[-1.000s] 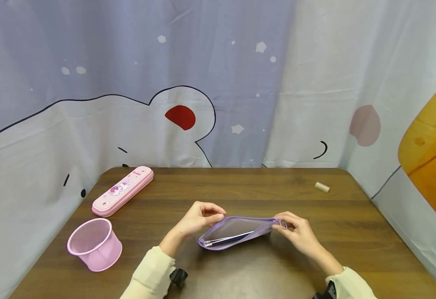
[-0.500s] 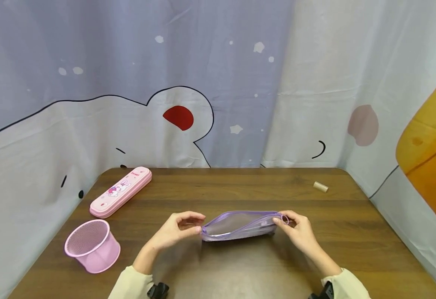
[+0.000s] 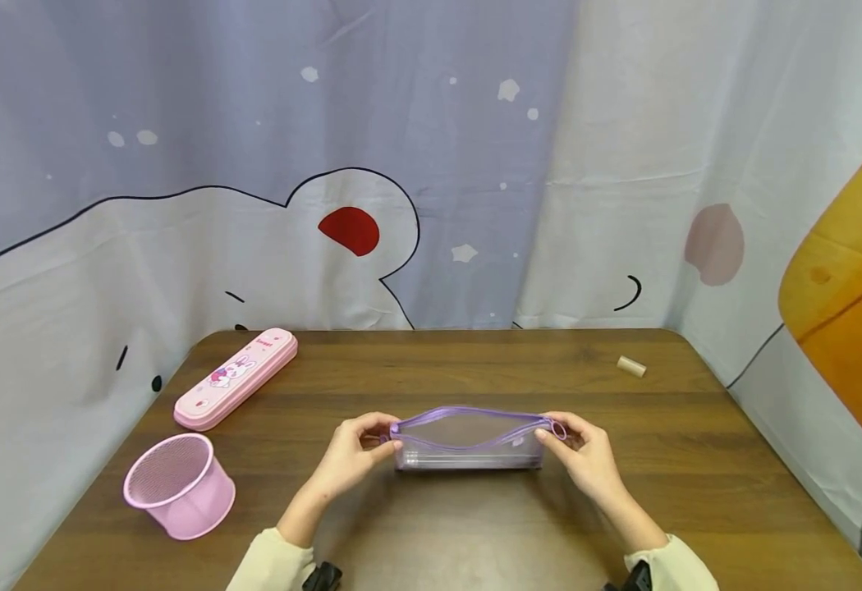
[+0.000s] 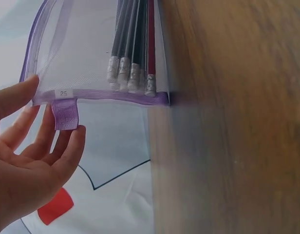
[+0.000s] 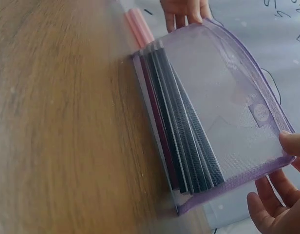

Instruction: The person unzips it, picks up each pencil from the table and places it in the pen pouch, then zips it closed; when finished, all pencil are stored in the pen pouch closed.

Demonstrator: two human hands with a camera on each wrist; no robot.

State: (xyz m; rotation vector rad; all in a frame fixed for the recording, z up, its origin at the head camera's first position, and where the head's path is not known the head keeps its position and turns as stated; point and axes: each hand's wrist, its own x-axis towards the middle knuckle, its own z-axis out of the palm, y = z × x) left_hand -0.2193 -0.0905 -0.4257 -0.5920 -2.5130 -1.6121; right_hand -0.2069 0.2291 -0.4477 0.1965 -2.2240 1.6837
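Observation:
A translucent mesh pencil pouch (image 3: 431,455) with purple edging stands upright on the table, its zipped mouth gaping. Several dark pencils (image 5: 177,122) and a dark red one (image 4: 151,44) lie along its bottom, their eraser ends toward the left. My left hand (image 3: 350,460) pinches the top left corner, thumb in front and fingers behind, beside a small purple fabric tab (image 4: 65,114). At the other end my right hand (image 3: 584,455) pinches the top right corner, near the purple zipper ring (image 3: 559,429).
On the left of the wooden table (image 3: 460,542), a pink pencil case (image 3: 235,377) with a rabbit print lies behind a pink mesh cup (image 3: 198,501). A small beige cylinder (image 3: 631,366) lies at the back right. A patterned curtain (image 3: 268,254) hangs behind.
The left hand has moved from the pouch's rear rim to its left corner and pinches there. The pouch has turned from slanted to level and upright. The right hand keeps its corner.

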